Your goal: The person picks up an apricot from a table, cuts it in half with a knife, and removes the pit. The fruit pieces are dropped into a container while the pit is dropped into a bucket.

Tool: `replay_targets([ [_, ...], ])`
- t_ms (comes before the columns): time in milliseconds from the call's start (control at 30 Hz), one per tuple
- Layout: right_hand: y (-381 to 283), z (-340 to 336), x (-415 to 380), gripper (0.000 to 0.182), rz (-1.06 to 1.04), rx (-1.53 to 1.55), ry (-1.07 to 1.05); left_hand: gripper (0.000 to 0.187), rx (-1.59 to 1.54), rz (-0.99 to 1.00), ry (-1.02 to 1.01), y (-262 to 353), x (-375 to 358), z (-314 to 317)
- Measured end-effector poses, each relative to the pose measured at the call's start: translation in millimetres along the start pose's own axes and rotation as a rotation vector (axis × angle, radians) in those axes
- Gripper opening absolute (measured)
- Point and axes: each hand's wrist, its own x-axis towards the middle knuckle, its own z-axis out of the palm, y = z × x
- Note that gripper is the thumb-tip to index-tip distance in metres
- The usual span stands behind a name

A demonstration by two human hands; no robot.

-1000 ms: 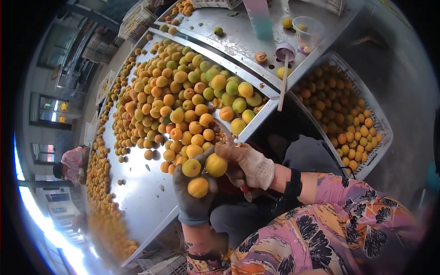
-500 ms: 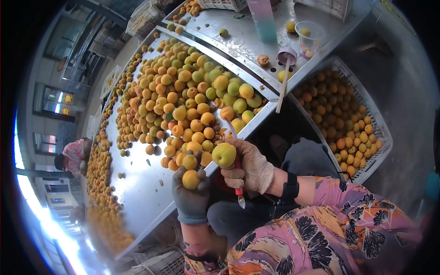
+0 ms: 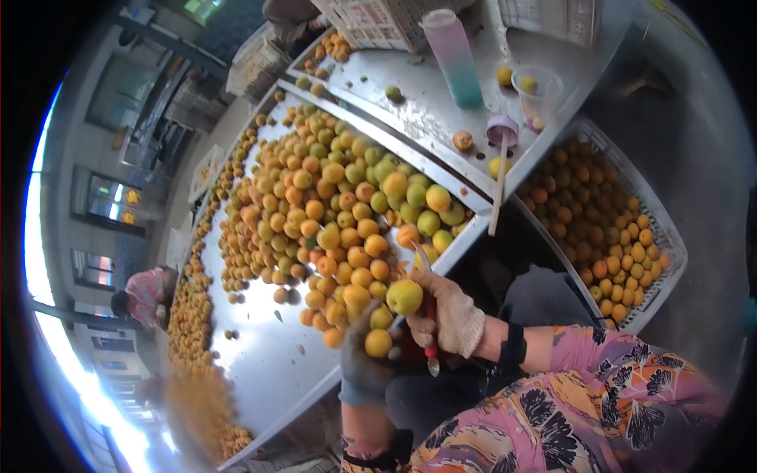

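My right hand (image 3: pixel 448 315), in a pale knit glove, is wrapped round a red-handled tool (image 3: pixel 430 347) whose curved tip points up toward the pile. It also has a large yellow-green fruit (image 3: pixel 404 297) at its fingers. My left hand (image 3: pixel 366 364), in a grey glove and blurred, holds small yellow-orange fruits (image 3: pixel 378 343), one above the other. Both hands are close together at the near edge of a metal table (image 3: pixel 284 355). Just beyond them spreads a big pile of orange and green fruits (image 3: pixel 315 197).
A crate of fruits (image 3: pixel 670 260) stands right of my legs. On the adjoining metal surface are a pink-teal bottle (image 3: pixel 453 63), a clear cup (image 3: pixel 538 91), a purple cup with a stick (image 3: pixel 502 130) and white crates (image 3: pixel 371 22). Another person (image 3: pixel 148 294) is at the far left.
The view has shifted, so the table and both hands appear farther right and lower. My left hand is more blurred. Both hands still hold fruits, and the tool remains in my right hand.
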Motion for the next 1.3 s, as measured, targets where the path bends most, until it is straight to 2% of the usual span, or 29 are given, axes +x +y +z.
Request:
replay_targets([
  [33, -1.4, -0.3, 3.2, 0.036, 0.018, 0.028, 0.007, 0.044, 0.109, 0.022, -0.001, 3.1, -2.0, 4.7],
  [167, -3.0, -11.2, 11.7, 0.031, 0.024, 0.058, -0.069, 0.039, 0.063, -0.049, 0.091, 31.0, 7.8, 7.3],
  [200, -4.4, -10.6, 12.7, 0.029, 0.016, 0.048, -0.053, 0.037, 0.072, -0.03, -0.026, 46.3, 19.1, 1.6],
  [233, -6.5, -10.5, 13.3, 0.028, 0.043, 0.066, -0.067, 0.039, 0.251, 0.261, -0.036, 57.8, 25.1, 18.3],
  [267, -7.9, -9.0, 13.5, 0.028, 0.038, 0.062, -0.073, 0.043, 1.006, 0.823, 0.037, 74.7, 40.3, 32.2],
  [333, -9.5, -6.8, 11.5, 0.027, -0.016, 0.027, -0.033, 0.031, 1.503, 1.123, 0.237, 154.5, 73.4, 51.7],
  [400, -10.8, -8.4, 13.2, 0.028, -0.011, 0.035, -0.031, 0.041, -0.051, 0.624, -0.182, 205.1, 94.6, 91.3],
  [533, -17.0, -10.1, 11.9, 0.031, -0.01, 0.033, -0.064, 0.039, 0.085, 0.66, -0.053, 186.1, 133.5, 79.8],
  [600, -21.1, -7.1, 8.7, 0.032, -0.029, 0.042, -0.081, 0.041, 0.491, 0.58, -0.303, 143.9, 127.3, 66.8],
  [667, -22.8, -5.7, 5.4, 0.032, -0.038, 0.022, -0.076, 0.045, 0.54, 0.471, -0.306, 103.0, 100.3, 74.0],
  [733, -22.4, -8.0, 4.8, 0.032, -0.005, 0.017, -0.055, 0.048, 0.805, 0.331, -0.261, 76.9, 66.0, 77.4],
  [800, -21.4, -7.8, 3.2, 0.032, 0.023, 0.014, -0.041, 0.05, 0.844, 0.246, -0.247, 53.7, 48.5, 70.9],
  [833, -21.0, -6.9, 1.0, 0.032, 0.037, -0.021, -0.006, 0.049, 0.988, 0.307, -0.308, 47.2, 33.7, 76.3],
  [1000, -12.7, -2.1, -13.0, 0.031, 0.017, -0.228, 0.088, 0.047, 0.982, 0.395, -0.254, 17.6, 11.0, 54.7],
  [1067, -8.2, -1.8, -20.3, 0.029, -0.034, -0.328, 0.187, 0.045, 1.241, 0.52, -0.305, 8.7, 5.0, 32.4],
  [1100, -5.1, -4.3, -20.0, 0.029, -0.074, -0.343, 0.22, 0.044, 1.17, 0.351, -0.236, 6.8, 1.6, 34.5],
  [1133, -2.1, -5.0, -21.5, 0.029, -0.07, -0.344, 0.223, 0.044, 1.167, 0.348, -0.234, 1.6, -5.8, 37.2],
  [1200, 3.6, -5.6, -27.0, 0.031, -0.131, -0.405, 0.257, 0.046, 0.92, 0.278, -0.211, -12.6, -23.6, 41.9],
  [1267, 10.2, -11.0, -30.7, 0.032, -0.126, -0.532, 0.246, 0.045, 0.913, 0.338, -0.213, -21.7, -29.7, 26.5],
  [1300, 19.1, -15.5, -28.8, 0.033, -0.277, -0.648, 0.217, 0.042, 0.804, 0.274, -0.181, -21.4, -39.7, 28.8],
])
